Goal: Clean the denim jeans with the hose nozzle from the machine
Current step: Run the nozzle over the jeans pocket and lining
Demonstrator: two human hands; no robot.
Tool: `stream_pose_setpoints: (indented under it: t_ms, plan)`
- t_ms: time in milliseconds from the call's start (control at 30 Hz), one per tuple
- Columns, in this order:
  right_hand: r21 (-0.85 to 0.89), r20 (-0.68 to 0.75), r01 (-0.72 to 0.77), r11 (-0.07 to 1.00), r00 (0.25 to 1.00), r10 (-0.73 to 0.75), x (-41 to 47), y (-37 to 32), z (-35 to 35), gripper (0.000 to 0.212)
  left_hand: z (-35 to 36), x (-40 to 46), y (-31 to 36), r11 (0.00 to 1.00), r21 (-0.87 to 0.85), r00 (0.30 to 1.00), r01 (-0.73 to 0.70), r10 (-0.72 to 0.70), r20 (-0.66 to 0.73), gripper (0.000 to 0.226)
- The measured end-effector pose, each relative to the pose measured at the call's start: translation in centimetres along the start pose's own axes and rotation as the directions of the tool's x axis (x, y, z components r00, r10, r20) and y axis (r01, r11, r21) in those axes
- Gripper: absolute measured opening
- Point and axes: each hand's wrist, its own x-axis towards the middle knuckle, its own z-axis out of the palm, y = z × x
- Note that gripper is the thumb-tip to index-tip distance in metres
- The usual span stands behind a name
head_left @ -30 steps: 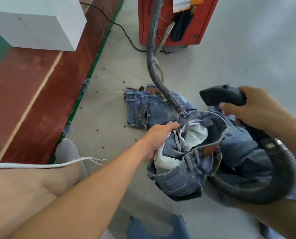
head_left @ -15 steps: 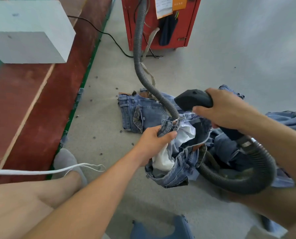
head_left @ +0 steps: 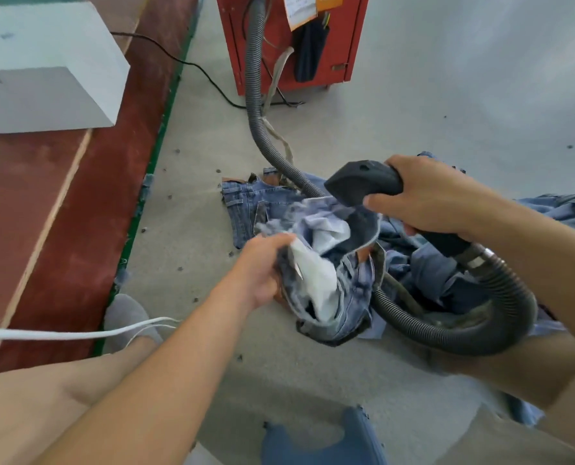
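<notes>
right grip (head_left: 427, 196) holds nozzle (head_left: 363, 181) over jeans (head_left: 346, 283).

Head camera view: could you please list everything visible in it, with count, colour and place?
denim jeans: one, blue, held above floor, centre
hose nozzle: one, black, over jeans
hose: one, grey, machine to nozzle
machine: one, red, top centre
other jeans: several, blue, on floor
block: one, white, top left
cable: one, black, floor
cord: one, white, lower left
left hand: grips jeans
right hand: grips nozzle
</notes>
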Motion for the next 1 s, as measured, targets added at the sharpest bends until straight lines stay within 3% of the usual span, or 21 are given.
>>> stream_pose_setpoints:
  t_ms: [67, 133, 300, 367, 400, 433, 500, 567, 600, 700, 800, 900, 1000]
  plan:
    - [0.037, 0.011, -0.029, 0.999, 1.000, 0.029, -0.2, 0.8, -0.1, 0.019, -1.8, 0.7, 0.6, 0.946, -0.323, 0.996, 0.022, -0.049, -0.076, 0.012]
    - [0.053, 0.027, -0.059, 0.997, 0.998, 0.058, -0.3, 1.4, 0.3, 0.020, -3.2, 1.4, 0.0, 0.919, -0.393, 0.978, 0.027, -0.106, -0.180, 0.015]
    - [-0.002, 0.084, -0.053, 0.999, 0.995, 0.053, -0.7, 2.4, 1.4, 0.021, -3.7, 2.5, -3.5, 0.946, -0.231, 0.931, 0.229, -0.282, -0.231, 0.024]
    - [0.004, 0.069, -0.085, 0.996, 0.994, 0.085, -0.7, 2.6, 2.2, 0.024, -2.9, 2.3, -4.2, 0.978, -0.047, 0.951, 0.203, -0.208, -0.230, 0.022]
    - [0.084, 0.043, -0.133, 0.988, 0.991, 0.130, -0.7, 2.7, 2.8, 0.025, -2.1, 2.2, -4.4, 0.991, 0.001, 0.974, 0.132, -0.130, -0.187, 0.033]
    - [0.238, 0.022, -0.203, 0.950, 0.979, 0.203, -0.6, 2.7, 3.5, 0.027, -1.2, 2.0, -4.6, 0.999, 0.027, 0.991, 0.046, -0.042, -0.124, 0.043]
    - [0.577, 0.049, -0.339, 0.743, 0.922, 0.383, -0.6, 2.4, 5.0, 0.029, 1.5, 0.8, -5.2, 0.989, 0.092, 0.994, -0.111, 0.111, 0.006, 0.053]
    - [0.729, 0.103, -0.397, 0.558, 0.869, 0.484, -0.7, 1.9, 6.6, 0.032, 4.1, -0.6, -6.0, 0.978, 0.090, 0.982, -0.187, 0.182, 0.056, 0.063]
    - [0.750, 0.114, -0.403, 0.524, 0.860, 0.498, -0.6, 1.6, 7.5, 0.032, 5.3, -1.1, -6.6, 0.979, 0.073, 0.982, -0.190, 0.188, 0.035, 0.066]
    - [0.714, 0.113, -0.393, 0.579, 0.881, 0.459, -0.6, 0.9, 9.1, 0.041, 7.6, -2.4, -7.4, 0.982, 0.002, 0.981, -0.189, 0.189, -0.034, 0.059]
    - [0.606, 0.150, -0.384, 0.697, 0.915, 0.375, -0.7, 0.7, 9.9, 0.049, 8.0, -3.4, -6.1, 0.959, -0.281, 0.996, -0.048, 0.066, 0.057, 0.033]
    - [0.599, 0.194, -0.423, 0.680, 0.900, 0.390, -0.7, 1.2, 10.5, 0.047, 6.9, -4.0, -5.1, 0.914, -0.397, 0.995, 0.084, -0.059, 0.075, 0.036]
    - [0.642, 0.241, -0.479, 0.599, 0.867, 0.436, -0.9, 1.8, 10.4, 0.025, 6.2, -3.8, -5.5, 0.899, -0.429, 0.996, 0.090, -0.085, 0.031, 0.038]
